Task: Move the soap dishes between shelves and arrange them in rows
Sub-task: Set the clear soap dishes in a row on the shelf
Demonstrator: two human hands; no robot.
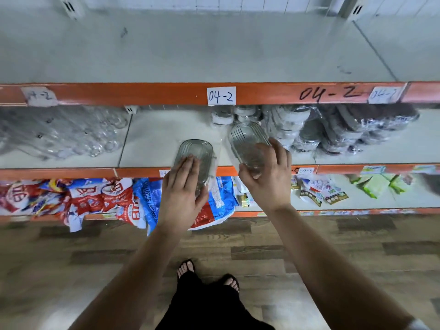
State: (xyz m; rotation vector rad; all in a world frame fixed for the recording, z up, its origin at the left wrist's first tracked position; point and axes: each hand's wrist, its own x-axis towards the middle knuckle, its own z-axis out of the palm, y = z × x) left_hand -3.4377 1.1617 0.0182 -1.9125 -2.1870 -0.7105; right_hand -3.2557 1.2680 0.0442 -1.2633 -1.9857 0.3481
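Two clear ribbed soap dishes in thin plastic wrap are in my hands in front of the middle shelf [152,139]. My left hand [183,186] grips the near end of the left soap dish [197,151], fingers over its top and thumb at its side. My right hand [266,172] grips the right soap dish [247,139] at its near end, and the dish tilts up and away. More wrapped dishes and round white items [285,125] are stacked on the middle shelf to the right. The top shelf [214,48], labelled 04-2, shows bare grey board.
Clear wrapped glassware [59,132] lies at the left of the middle shelf. The bottom shelf holds red and blue bags [95,198] and small packets [333,189]. Orange shelf rails [142,92] run across. My feet [207,277] stand on wood-pattern floor.
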